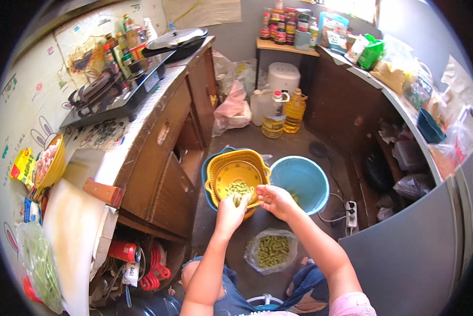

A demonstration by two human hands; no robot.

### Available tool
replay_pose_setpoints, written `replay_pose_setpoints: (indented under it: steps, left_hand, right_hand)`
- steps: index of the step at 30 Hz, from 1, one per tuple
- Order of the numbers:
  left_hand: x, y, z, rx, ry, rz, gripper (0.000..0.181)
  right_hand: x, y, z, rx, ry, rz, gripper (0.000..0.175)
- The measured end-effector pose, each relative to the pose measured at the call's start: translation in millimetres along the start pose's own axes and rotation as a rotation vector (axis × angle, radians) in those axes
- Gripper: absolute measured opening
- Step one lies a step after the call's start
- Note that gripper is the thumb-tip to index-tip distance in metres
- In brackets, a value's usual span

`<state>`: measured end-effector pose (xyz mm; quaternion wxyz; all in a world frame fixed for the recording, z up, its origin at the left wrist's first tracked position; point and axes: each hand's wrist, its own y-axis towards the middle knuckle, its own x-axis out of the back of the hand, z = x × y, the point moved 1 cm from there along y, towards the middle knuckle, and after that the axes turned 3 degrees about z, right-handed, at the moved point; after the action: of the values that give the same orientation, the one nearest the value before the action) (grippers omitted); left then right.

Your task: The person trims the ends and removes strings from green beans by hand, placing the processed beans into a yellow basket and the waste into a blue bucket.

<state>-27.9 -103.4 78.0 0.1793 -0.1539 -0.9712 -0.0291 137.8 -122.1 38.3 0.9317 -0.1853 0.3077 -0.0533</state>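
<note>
My left hand (pixel 231 213) pinches a green bean pod (pixel 236 200) over the near rim of a yellow bowl (pixel 236 170). Shelled green beans (pixel 238 187) lie in that bowl, which sits inside a yellow colander basket (pixel 216 155). Beside it, my right hand (pixel 275 200) is raised with curved fingers apart; I see nothing held in it. A light-blue basin (pixel 299 168) stands to the right, and a few green pieces (pixel 294 196) show in it, partly behind my right hand. Between my knees, an open clear plastic bag (pixel 256 260) holds many green bean pods (pixel 274 251).
On the left, a cleaver with a wooden handle (pixel 102 192) lies on the counter beside a yellow bowl of cut meat (pixel 54 162). Oil jugs (pixel 275 118) stand on the floor ahead. A power strip (pixel 351 215) with cords lies right of the basin, near a grey panel (pixel 402 245).
</note>
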Motion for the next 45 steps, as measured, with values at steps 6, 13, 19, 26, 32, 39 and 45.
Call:
replay_pose_setpoints:
  steps: [6, 13, 19, 26, 32, 39, 45]
  left_hand:
    - [-66, -10, 4, -0.106, 0.071, 0.206, 0.027]
    - [-115, -10, -3, 0.358, -0.634, 0.519, 0.026]
    - [-129, -6, 2, 0.463, -0.842, 0.608, 0.04]
    - [-127, -8, 3, 0.471, -0.923, 0.606, 0.048]
    - [-124, -10, 8, 0.421, -0.974, 0.489, 0.049]
    - [-119, -22, 3, 0.275, -0.917, 0.488, 0.04]
    - [-105, -25, 1, 0.235, -0.855, 0.494, 0.029]
  right_hand:
    - [44, -48, 3, 0.002, -0.046, 0.044, 0.013]
    - [82, -64, 23, 0.119, 0.258, -0.136, 0.015]
    - [118, -48, 17, 0.168, 0.539, -0.435, 0.025]
    - [100, -73, 25, 0.267, 0.059, -0.296, 0.022]
    - [39, -100, 26, 0.639, -0.937, -0.145, 0.02]
    - [31, -102, 15, 0.414, -0.643, -0.168, 0.02]
    - [39, -101, 13, 0.609, -0.784, -0.347, 0.018]
